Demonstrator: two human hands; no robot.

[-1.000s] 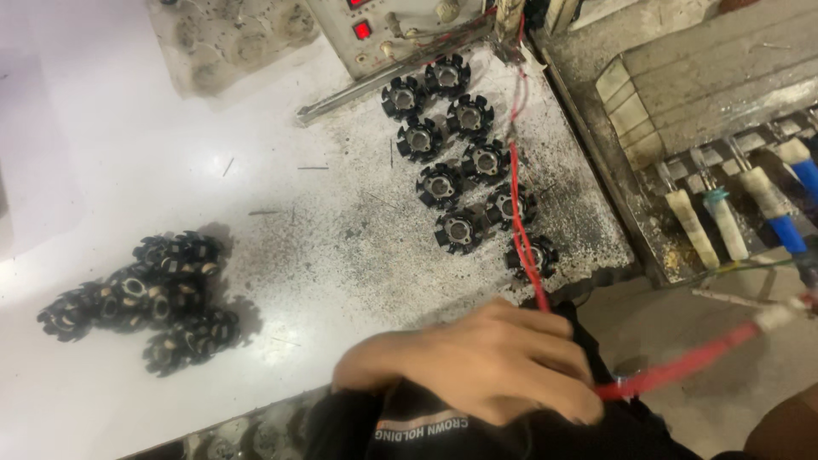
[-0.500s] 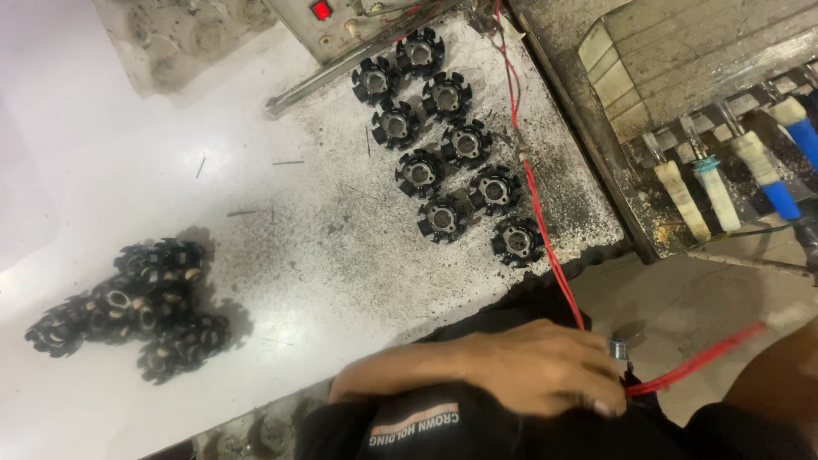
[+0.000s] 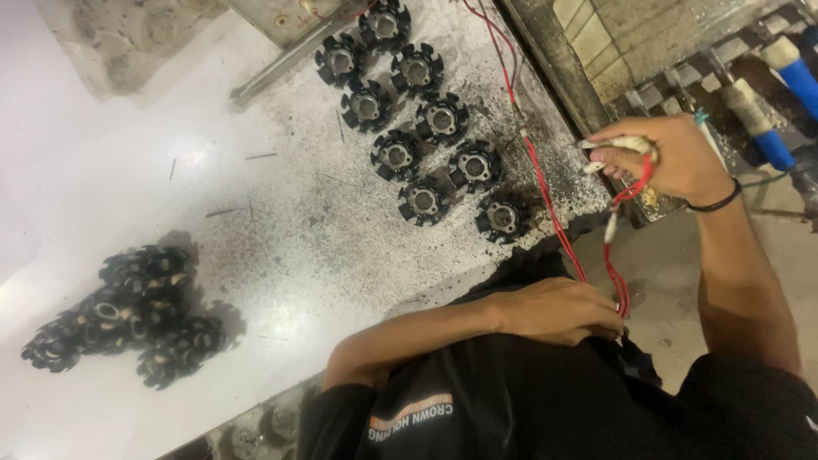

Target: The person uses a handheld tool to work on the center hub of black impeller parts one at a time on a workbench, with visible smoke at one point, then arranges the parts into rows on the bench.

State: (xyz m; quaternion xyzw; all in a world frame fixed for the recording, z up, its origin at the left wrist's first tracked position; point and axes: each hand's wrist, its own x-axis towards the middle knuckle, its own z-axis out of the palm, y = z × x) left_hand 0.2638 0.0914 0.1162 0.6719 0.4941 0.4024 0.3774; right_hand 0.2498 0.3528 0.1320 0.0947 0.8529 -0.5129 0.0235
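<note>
Two hands on one thing — the red wire (image 3: 558, 223), thin, limp, light. It will sag and whip rather than hold a shape, so it wants a pinch at two spots, judged best near the pale connector ends where there is something stiffer to grip; the insulation looks smooth, likely slippery, and the bare ends are probably delicate.

Landmark: the table (image 3: 281, 221), white, grimy with black filings on its right half. The wire runs down across that dirty right half, off the table's near edge, then loops back up beyond the right edge.

Largest first:
- Right hand (image 3: 669, 158), off the table's right edge — fingers closed, pinching a pale connector end and a red loop of the wire.
- Left hand (image 3: 558, 311), just below the table's near edge, resting against the person's black shirt — fingers curled together at the wire's lower bend; whether it truly grips it I cannot tell.
- Heap of black stators (image 3: 123, 311) on the table's left near part.
- Nine black toothed rings (image 3: 423, 202) with grey centres, laid flat in two rough rows on the dirty right half, just left of the wire.
- Blue-handled tools (image 3: 771, 128) in a rack past the right edge.
</note>
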